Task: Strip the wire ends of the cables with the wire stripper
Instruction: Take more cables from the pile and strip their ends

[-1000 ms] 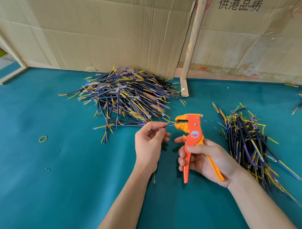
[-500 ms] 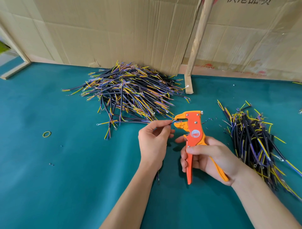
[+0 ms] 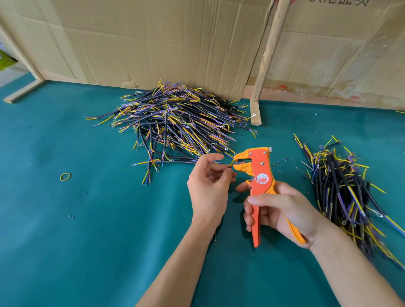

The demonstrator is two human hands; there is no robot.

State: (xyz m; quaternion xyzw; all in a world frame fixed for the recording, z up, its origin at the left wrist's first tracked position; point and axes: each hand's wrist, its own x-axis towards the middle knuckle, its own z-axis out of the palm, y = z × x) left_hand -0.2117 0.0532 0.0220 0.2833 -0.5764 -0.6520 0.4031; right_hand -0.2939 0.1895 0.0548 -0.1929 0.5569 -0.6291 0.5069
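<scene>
Head view looks down on a teal felt-covered table (image 3: 87, 241) where the right hand (image 3: 282, 210) grips the handles of an orange and yellow metal wire stripper (image 3: 258, 175), its beak-shaped head pointing left, while the left hand (image 3: 208, 186) pinches a thin black cable with yellow and blue wire ends (image 3: 230, 167) between thumb and fingertips, a yellow end reaching into the stripper's mouth; whether the tool bites the wire is hard to make out. Behind the hands lies a large loose pile of black cables with yellow, blue and purple wires (image 3: 175, 122), and to the right a second pile of similar cables (image 3: 341, 192), cut off by the frame edge. A yellow rubber band (image 3: 65, 176) lies well apart on the left, small insulation scraps (image 3: 282, 159) sit just right of the tool head. Brown corrugated cardboard sheets (image 3: 153, 43) stand along the table's far edge, with a rough wooden stick (image 3: 266, 52) leaning upright against them. Most of the held cable is hidden behind the left hand and wrist. A round red label (image 3: 262, 178) on the stripper is too small to read, and black printed characters (image 3: 337, 2) on the cardboard are cropped by the top edge
</scene>
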